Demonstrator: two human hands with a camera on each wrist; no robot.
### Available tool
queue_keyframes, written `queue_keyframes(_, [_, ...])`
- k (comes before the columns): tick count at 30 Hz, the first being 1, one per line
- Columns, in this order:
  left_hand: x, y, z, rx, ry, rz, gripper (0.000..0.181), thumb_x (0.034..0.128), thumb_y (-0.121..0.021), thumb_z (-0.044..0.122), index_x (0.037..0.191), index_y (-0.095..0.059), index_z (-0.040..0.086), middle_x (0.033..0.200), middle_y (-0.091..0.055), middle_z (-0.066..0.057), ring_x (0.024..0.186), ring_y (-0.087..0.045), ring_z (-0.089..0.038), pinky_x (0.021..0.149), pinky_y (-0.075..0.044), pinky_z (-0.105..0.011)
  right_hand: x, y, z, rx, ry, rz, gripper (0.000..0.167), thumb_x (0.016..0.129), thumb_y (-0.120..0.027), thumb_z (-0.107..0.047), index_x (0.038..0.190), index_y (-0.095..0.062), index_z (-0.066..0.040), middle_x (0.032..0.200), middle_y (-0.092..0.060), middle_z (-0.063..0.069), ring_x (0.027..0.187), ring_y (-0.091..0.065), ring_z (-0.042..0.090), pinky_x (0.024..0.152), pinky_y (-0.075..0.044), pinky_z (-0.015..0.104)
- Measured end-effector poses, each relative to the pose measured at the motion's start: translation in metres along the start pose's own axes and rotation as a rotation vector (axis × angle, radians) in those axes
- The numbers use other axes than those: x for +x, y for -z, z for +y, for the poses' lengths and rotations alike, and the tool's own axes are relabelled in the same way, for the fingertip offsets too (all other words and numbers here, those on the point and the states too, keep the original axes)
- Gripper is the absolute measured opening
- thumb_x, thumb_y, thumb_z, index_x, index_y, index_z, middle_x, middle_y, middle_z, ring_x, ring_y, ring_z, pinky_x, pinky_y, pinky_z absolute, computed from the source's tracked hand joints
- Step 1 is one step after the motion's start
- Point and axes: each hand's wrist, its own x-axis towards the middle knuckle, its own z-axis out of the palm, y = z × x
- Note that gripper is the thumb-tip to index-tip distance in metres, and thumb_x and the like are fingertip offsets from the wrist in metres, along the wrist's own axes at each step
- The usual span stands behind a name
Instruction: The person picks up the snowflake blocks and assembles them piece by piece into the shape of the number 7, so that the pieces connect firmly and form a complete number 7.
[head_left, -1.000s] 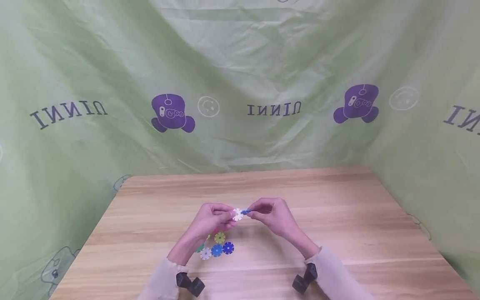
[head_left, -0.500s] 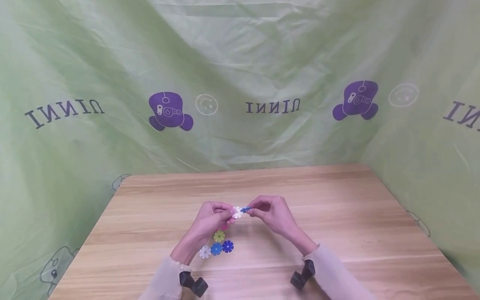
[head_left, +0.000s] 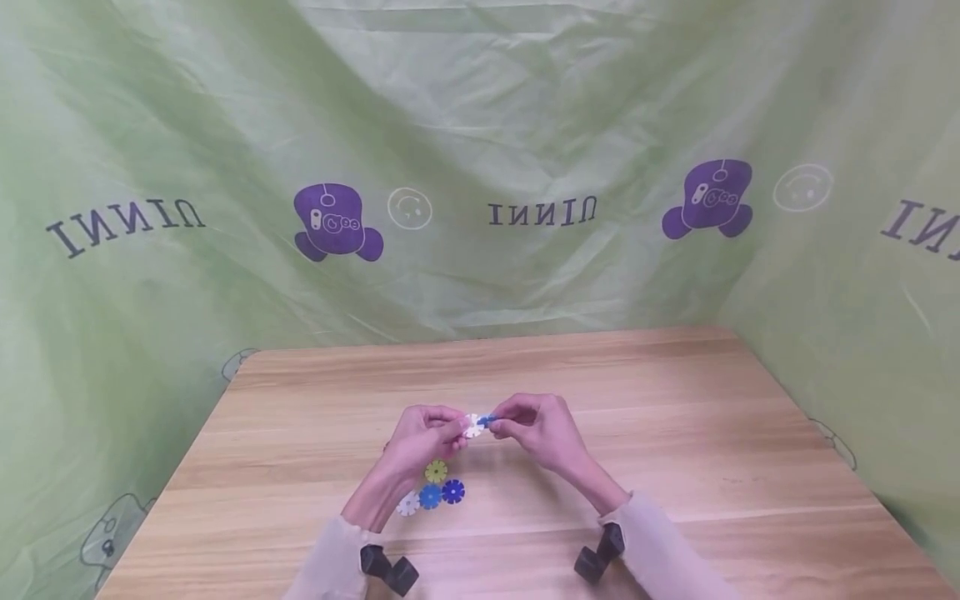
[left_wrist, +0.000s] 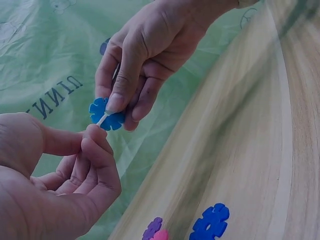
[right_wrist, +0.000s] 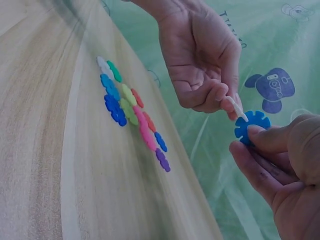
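Note:
My left hand (head_left: 422, 435) pinches a white slotted snowflake disc (head_left: 472, 426) between thumb and fingers. Opposite it, my right hand (head_left: 546, 429) pinches a blue snowflake disc (right_wrist: 254, 121) by its edge. Both discs are held above the table and meet edge to edge, at an angle to each other. In the left wrist view the white disc (left_wrist: 102, 119) shows as a thin edge against the slots of the blue disc (left_wrist: 97, 109). How deep one sits in the other cannot be made out; fingertips cover part of both.
Several loose snowflake discs lie on the wooden table (head_left: 675, 467), below my left hand: dark blue (head_left: 453, 492), light blue (head_left: 430, 497), white (head_left: 407, 503) and yellow-green (head_left: 436, 472). Green, orange, pink (right_wrist: 143, 127) and purple (right_wrist: 163, 160) ones show in the right wrist view. A green curtain (head_left: 480, 283) surrounds the table.
The blue disc has come slightly left and overlaps the white disc more in the head view. Both hands keep their pinch. The head view has shifted a little.

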Motion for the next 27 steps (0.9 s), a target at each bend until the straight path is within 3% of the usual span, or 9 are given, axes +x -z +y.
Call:
queue_keyframes(9, [0.000,0.000,-0.002,-0.026,-0.001,0.016,0.018,0.0984,-0.067,0.001,0.112,-0.068,-0.011,0.086,-0.076,-0.007,0.072,-0.067,-0.010,0.069,-0.060,-0.021,0.001,-0.002,-0.001,0.029,-0.001,-0.010,0.012,0.088,-0.081,-0.004,0.100,-0.079,-0.002,0.095,-0.081,0.017,0.080,-0.080,0.019,0.080,-0.067,0.043])
queue_keyframes(19, [-0.002,0.005,-0.002,0.030,-0.002,0.007,0.022,0.0995,-0.069,0.007,0.115,-0.069,-0.009,0.089,-0.078,-0.010,0.075,-0.070,-0.012,0.071,-0.060,-0.021,0.002,-0.004,0.000,0.002,-0.005,-0.014,0.012,0.089,-0.081,-0.006,0.100,-0.079,-0.004,0.097,-0.081,0.014,0.083,-0.079,0.018,0.077,-0.065,0.024])
queue_keyframes(27, [-0.002,0.010,-0.006,0.069,0.001,-0.034,0.023,0.0988,-0.071,0.011,0.115,-0.070,-0.006,0.091,-0.079,-0.010,0.079,-0.073,-0.014,0.075,-0.062,-0.026,0.003,-0.003,0.001,-0.049,-0.007,-0.030,0.012,0.087,-0.083,-0.009,0.099,-0.080,-0.008,0.097,-0.081,0.009,0.088,-0.078,0.019,0.079,-0.064,0.022])
